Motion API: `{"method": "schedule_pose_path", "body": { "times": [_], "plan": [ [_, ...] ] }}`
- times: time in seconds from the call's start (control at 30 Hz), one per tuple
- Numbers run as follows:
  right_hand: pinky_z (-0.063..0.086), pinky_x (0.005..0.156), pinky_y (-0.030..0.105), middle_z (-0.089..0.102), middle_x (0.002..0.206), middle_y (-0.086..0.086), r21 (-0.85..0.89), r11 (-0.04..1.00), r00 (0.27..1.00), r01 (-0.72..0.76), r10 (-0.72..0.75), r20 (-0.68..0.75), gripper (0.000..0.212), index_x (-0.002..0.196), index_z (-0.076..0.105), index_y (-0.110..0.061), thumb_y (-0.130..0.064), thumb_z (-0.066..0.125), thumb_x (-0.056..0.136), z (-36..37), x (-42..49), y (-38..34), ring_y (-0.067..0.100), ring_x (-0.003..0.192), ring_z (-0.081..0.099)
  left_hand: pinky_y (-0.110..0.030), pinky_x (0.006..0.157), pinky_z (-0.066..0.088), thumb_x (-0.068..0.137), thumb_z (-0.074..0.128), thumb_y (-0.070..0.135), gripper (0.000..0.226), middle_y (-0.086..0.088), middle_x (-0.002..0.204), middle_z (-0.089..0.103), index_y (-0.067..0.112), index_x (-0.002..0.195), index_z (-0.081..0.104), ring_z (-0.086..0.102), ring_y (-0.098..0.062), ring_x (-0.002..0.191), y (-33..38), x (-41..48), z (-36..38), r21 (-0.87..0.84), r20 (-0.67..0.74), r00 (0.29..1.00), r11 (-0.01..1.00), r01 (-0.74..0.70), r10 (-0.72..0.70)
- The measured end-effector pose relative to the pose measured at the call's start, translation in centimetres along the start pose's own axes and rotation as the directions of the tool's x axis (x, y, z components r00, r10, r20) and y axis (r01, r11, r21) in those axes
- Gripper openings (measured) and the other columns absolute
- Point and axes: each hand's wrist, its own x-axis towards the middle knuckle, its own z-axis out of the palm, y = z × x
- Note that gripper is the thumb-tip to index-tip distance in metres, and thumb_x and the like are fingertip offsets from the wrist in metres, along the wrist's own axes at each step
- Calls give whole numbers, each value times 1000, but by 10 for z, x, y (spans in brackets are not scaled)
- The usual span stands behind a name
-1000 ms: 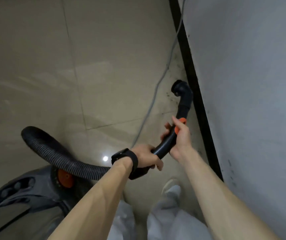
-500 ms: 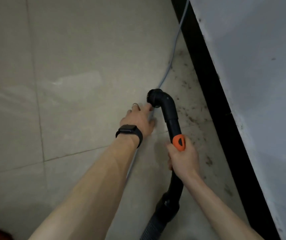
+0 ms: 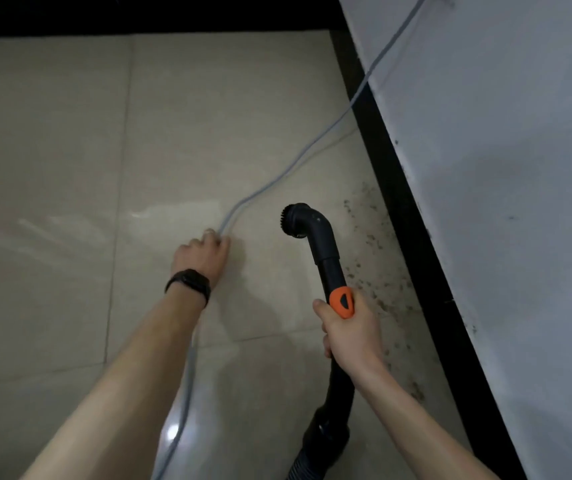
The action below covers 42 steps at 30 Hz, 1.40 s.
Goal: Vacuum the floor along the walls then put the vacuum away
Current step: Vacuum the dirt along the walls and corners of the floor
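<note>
a black vacuum wand (image 3: pixel 328 263) is gripped below its orange slider (image 3: pixel 342 301) by the right hand (image 3: pixel 352 336), brush head (image 3: pixel 293 221) raised beside dirt specks (image 3: pixel 369 237) along the black baseboard (image 3: pixel 412 230), while a grey cord (image 3: pixel 277 180) on the tiled floor (image 3: pixel 52 168) is pinched by the left hand (image 3: pixel 203 254).

I see a floor (image 3: pixel 52 150) of glossy beige tiles, crossed by thin grout lines (image 3: pixel 123 133) and edged by a black baseboard (image 3: pixel 399 188) at the far side and on the right. A grey cable (image 3: pixel 187 375) lies on it, snaking from the right-hand wall (image 3: pixel 502 168) toward the near left. Dark specks of dirt (image 3: pixel 367 237) are scattered over the tiles just beside the right baseboard. A bright glare (image 3: pixel 172 433) sits by the cable's near stretch.
</note>
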Motion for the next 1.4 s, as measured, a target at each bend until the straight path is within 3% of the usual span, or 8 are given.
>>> {"method": "schedule_pose_path", "body": {
  "times": [0.13, 0.3, 0.53, 0.77, 0.9, 1.03, 1.13, 1.4],
  "plan": [
    [49, 47, 30, 59, 61, -6, 10, 1000, 1000, -12, 12, 7, 20, 93, 61, -27, -39, 74, 83, 15, 20, 1, 13, 44, 54, -49, 90, 46, 101, 33, 15, 41, -16, 139, 40, 20, 142, 38, 50, -39, 118, -79, 11, 25, -84, -25, 954, 951, 296, -299],
    [51, 46, 30, 63, 68, 1, -120, 992, 999, -29, 27, -25, 20, 93, 60, -23, -37, 72, 86, 29, 37, -7, 12, 44, 57, -47, 118, 21, 98, 40, 33, 61, -8, 164, 6, 40, 153, 15, 9, -33, 148, -69, -5, 47, -447, 202, 957, 849, 280, -209],
    [46, 42, 25, 64, 75, 5, -94, 987, 991, -131, 131, -5, 23, 95, 59, -18, -33, 74, 85, 47, 38, -7, 13, 41, 53, -47, 95, 41, 92, 46, 14, 43, -13, 144, 36, 13, 136, 44, 40, -35, 125, -25, -8, 48, -387, -71, 976, 907, 164, -207],
    [47, 46, 29, 58, 66, 1, 34, 988, 988, -153, 154, -28, 25, 97, 62, -13, -30, 78, 87, 5, 46, -43, 16, 46, 51, -44, 102, 36, 88, 52, 27, 41, -9, 147, 32, 19, 127, 54, 33, -30, 131, 23, -6, 18, -448, -21, 989, 886, 120, -145],
    [45, 44, 27, 56, 60, -1, 108, 968, 974, -225, 225, 14, 20, 94, 62, -13, -26, 77, 91, -17, 47, -46, 14, 46, 49, -37, 98, 43, 84, 59, 36, 41, -4, 134, 47, 25, 123, 60, 44, -26, 124, 79, -20, -13, -720, 126, 986, 694, 17, 107],
    [43, 47, 27, 55, 62, 1, 147, 952, 963, -270, 269, 27, 16, 101, 62, -9, -20, 72, 95, -26, 49, -37, 15, 48, 49, -21, 80, 47, 69, 61, 29, 42, 1, 110, 66, 15, 109, 69, 59, -18, 106, 126, -53, -34, -957, 276, 741, 246, 154, 612],
    [44, 47, 27, 55, 60, 0, 170, 942, 957, -289, 291, 13, 17, 102, 62, -10, -23, 72, 96, -28, 50, -35, 14, 47, 49, -31, 91, 47, 72, 69, 40, 39, 6, 111, 66, 29, 109, 61, 61, -13, 106, 146, -74, -29, -929, 357, 520, 239, 282, 776],
    [45, 48, 27, 56, 67, 0, 345, 870, 931, -352, 362, 36, 24, 97, 58, -13, -28, 76, 94, -5, 62, -27, 13, 51, 49, -30, 59, 54, 73, 71, 26, 35, -2, 92, 64, 17, 103, 55, 64, -19, 81, 160, -90, -2, -915, 335, 804, 371, 155, 490]
  ]
}}
